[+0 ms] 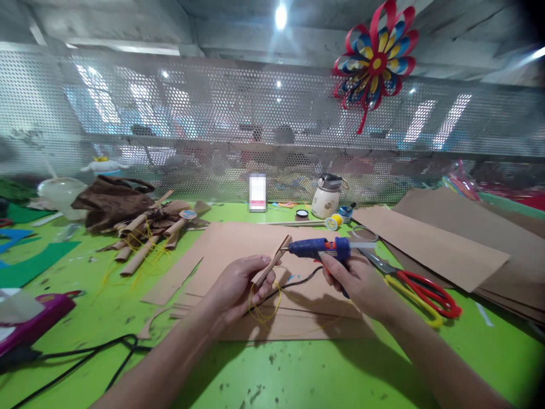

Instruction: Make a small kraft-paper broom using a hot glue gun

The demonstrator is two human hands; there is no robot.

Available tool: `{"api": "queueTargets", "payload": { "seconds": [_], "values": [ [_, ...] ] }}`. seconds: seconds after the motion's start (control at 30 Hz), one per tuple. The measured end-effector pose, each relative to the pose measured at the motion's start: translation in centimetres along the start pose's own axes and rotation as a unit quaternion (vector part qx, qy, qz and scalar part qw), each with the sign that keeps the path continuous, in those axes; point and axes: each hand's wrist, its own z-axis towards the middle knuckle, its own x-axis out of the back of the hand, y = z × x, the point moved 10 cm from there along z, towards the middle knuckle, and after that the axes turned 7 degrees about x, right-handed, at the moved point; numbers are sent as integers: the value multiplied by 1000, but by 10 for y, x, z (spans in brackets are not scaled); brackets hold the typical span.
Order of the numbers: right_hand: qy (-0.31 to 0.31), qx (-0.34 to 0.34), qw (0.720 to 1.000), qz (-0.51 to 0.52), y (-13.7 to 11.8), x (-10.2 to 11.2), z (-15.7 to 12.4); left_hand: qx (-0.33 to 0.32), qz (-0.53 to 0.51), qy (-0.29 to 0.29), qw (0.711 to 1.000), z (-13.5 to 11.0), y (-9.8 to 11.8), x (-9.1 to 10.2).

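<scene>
Between the fingers of my left hand (240,284) is a rolled strip of brown paper (272,262), tilted up to the right. Yellow string (266,307) dangles in loops below it. My right hand (355,278) grips a blue hot glue gun (313,247), its nozzle at the upper part of the roll; whether the tip touches the paper I cannot tell. A pale glue stick (364,245) sticks out of the gun's back. Both hands are above stacked brown paper sheets (238,238) on the green table (230,375).
Scissors (419,292) with red and yellow handles lie right of my right hand, near more brown sheets (438,250). Several paper rolls with yellow string (142,253) are piled at left. Behind stand a white bottle (326,199) and a perforated screen (204,113). A black cord (85,353) crosses the front left.
</scene>
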Motion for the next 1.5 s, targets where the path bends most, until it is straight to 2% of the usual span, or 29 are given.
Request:
{"api": "queueTargets", "payload": {
  "seconds": [0.27, 0.63, 1.0, 1.3, 1.5],
  "values": [
    [15, -11, 999, -31, 12, 6, 5, 9, 1, 11, 1000, -1, 0, 1],
    [3, 2, 1000, -7, 1, 1, 1, 13, -2, 28, 1000, 0, -1, 5],
    [37, -11, 999, -25, 19, 6, 4, 15, 11, 23, 1000, -3, -3, 3],
    [-4, -13, 1000, -8, 5, -1, 2, 5, 9, 21, 1000, 0, -1, 4],
    [-24, -16, 999, 19, 5, -6, 0, 10, 5, 28, 1000, -1, -2, 4]
  ]
}}
